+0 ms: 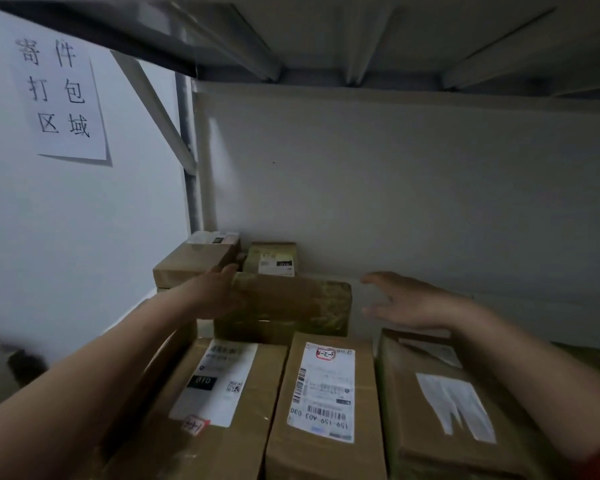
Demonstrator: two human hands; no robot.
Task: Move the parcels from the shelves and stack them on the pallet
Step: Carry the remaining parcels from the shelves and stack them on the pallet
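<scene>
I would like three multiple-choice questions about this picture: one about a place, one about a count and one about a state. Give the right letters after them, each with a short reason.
1. Where does the paper sign hang?
A. on a parcel
B. on the wall at the left
C. under the upper board

2. How many labelled parcels stand in the front row?
A. one
B. two
C. three

3. How is the right hand?
A. open, apart from the taped parcel
B. gripping it
C. closed in a fist

Answers:
1 B: the sheet is stuck flat on the pale wall.
2 C: the left parcel, the middle parcel and the right parcel each show a white label.
3 A: its fingers are spread, and a gap shows before the parcel's end.
</scene>
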